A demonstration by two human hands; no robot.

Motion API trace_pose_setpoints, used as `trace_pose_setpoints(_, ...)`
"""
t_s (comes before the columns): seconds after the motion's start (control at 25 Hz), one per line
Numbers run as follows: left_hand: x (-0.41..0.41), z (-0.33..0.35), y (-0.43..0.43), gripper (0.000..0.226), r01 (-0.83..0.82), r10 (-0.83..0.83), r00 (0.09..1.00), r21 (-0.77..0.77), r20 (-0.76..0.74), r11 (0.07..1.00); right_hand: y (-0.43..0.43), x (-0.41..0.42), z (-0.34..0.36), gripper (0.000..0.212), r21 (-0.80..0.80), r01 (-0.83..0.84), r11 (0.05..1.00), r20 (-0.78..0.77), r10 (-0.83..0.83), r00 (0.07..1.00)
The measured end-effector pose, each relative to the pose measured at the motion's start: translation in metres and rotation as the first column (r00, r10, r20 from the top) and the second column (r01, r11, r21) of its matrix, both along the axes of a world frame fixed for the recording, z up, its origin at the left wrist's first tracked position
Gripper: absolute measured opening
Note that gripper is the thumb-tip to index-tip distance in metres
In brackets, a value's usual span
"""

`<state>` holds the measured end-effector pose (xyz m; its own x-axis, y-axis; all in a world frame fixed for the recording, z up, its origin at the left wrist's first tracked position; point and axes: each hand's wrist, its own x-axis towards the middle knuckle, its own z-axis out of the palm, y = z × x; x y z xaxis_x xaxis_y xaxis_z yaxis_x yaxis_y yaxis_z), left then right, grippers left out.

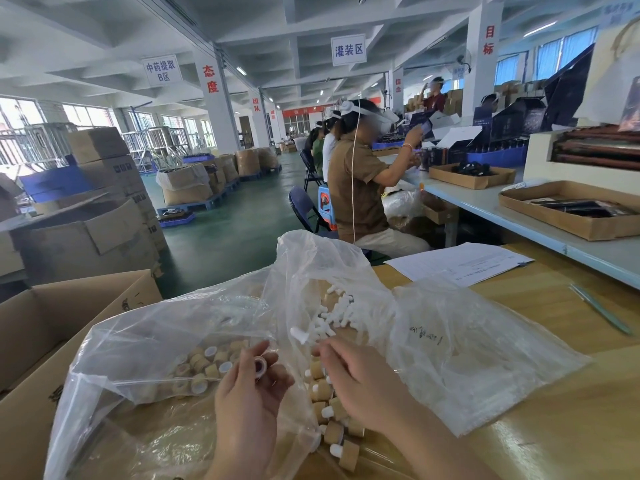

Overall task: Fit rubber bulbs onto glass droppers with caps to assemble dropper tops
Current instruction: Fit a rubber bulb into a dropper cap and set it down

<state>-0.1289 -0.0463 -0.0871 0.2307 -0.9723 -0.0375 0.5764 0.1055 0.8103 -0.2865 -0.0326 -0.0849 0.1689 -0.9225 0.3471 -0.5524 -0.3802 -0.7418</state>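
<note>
My left hand (250, 386) pinches a tan ring-shaped cap (259, 364) between thumb and fingers, its round opening facing me. My right hand (356, 372) pinches a white rubber bulb (300, 335) at its fingertips, just right of the cap and apart from it. A clear plastic bag (145, 344) on the left holds several loose tan caps (204, 367). A second clear bag (450, 341) behind my right hand holds a heap of white bulbs (337, 311). Between my wrists lie several assembled tops (334, 415), tan caps with white bulb tips.
An open cardboard box (52, 327) stands at the left under the cap bag. On the yellow table (554, 427) lie a paper sheet (457, 265) and a slim pair of tweezers (602, 311). Other workers sit at a long bench (485, 206) ahead.
</note>
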Motion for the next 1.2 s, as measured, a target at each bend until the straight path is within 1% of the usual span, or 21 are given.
trace_pose_setpoints(0.08, 0.005, 0.003, -0.002, 0.032, 0.028, -0.02, 0.993, 0.073, -0.116, 0.997, 0.001, 0.005, -0.003, 0.023, -0.04, 0.006, 0.999, -0.131, -0.011, 0.991)
trace_pose_setpoints(0.16, 0.006, 0.005, -0.002, 0.027, 0.065, -0.043, 0.979, 0.105, -0.198, 0.992, 0.003, 0.009, -0.004, 0.018, -0.083, -0.008, 0.996, -0.202, -0.009, 0.979)
trace_pose_setpoints(0.2, 0.006, 0.005, -0.001, 0.025, 0.068, -0.044, 0.975, 0.108, -0.216, 0.992, 0.003, 0.01, -0.004, 0.018, -0.106, -0.02, 0.994, -0.22, -0.004, 0.975)
trace_pose_setpoints(0.32, 0.004, 0.004, 0.0, 0.024, 0.06, -0.043, 0.976, 0.076, -0.215, 0.995, 0.002, 0.008, -0.003, 0.023, -0.161, -0.035, 0.986, -0.215, -0.001, 0.977)
trace_pose_setpoints(0.48, 0.0, 0.003, 0.002, 0.025, 0.067, -0.062, 0.988, 0.035, -0.139, 0.997, 0.001, 0.008, -0.002, 0.032, -0.223, -0.046, 0.974, -0.229, -0.007, 0.973)
trace_pose_setpoints(0.56, -0.003, 0.001, 0.003, 0.024, 0.089, -0.086, 0.99, 0.026, -0.115, 0.996, 0.002, 0.009, -0.003, 0.032, -0.225, -0.035, 0.974, -0.232, -0.019, 0.972)
trace_pose_setpoints(0.68, -0.003, 0.0, 0.005, 0.024, 0.103, -0.102, 0.987, 0.003, -0.127, 0.995, 0.001, 0.007, -0.002, 0.034, -0.221, -0.02, 0.975, -0.233, -0.033, 0.972)
trace_pose_setpoints(0.8, -0.003, -0.001, 0.005, 0.023, 0.093, -0.095, 0.988, -0.022, -0.121, 0.995, 0.002, 0.009, -0.002, 0.037, -0.236, -0.037, 0.971, -0.273, -0.03, 0.962)
trace_pose_setpoints(0.84, -0.004, -0.002, 0.005, 0.023, 0.086, -0.089, 0.992, -0.037, -0.085, 0.996, 0.002, 0.01, -0.002, 0.037, -0.239, -0.033, 0.97, -0.275, -0.035, 0.961)
trace_pose_setpoints(0.92, -0.007, -0.006, 0.005, 0.024, 0.068, -0.064, 0.996, -0.084, 0.059, 0.994, 0.001, 0.01, -0.004, 0.034, -0.239, 0.002, 0.971, -0.269, -0.068, 0.961)
trace_pose_setpoints(1.04, -0.009, -0.013, 0.006, 0.029, 0.058, -0.022, 0.97, -0.141, 0.244, 0.988, -0.001, 0.007, -0.007, 0.027, -0.21, 0.026, 0.977, -0.259, -0.081, 0.963)
trace_pose_setpoints(1.16, -0.008, -0.019, 0.004, 0.033, 0.041, 0.038, 0.884, -0.157, 0.465, 0.987, -0.003, 0.007, -0.008, 0.028, -0.186, -0.014, 0.983, -0.3, -0.043, 0.953)
trace_pose_setpoints(1.2, -0.008, -0.021, 0.003, 0.034, 0.044, 0.049, 0.855, -0.167, 0.517, 0.985, -0.003, 0.006, -0.008, 0.029, -0.176, -0.017, 0.984, -0.312, -0.039, 0.949)
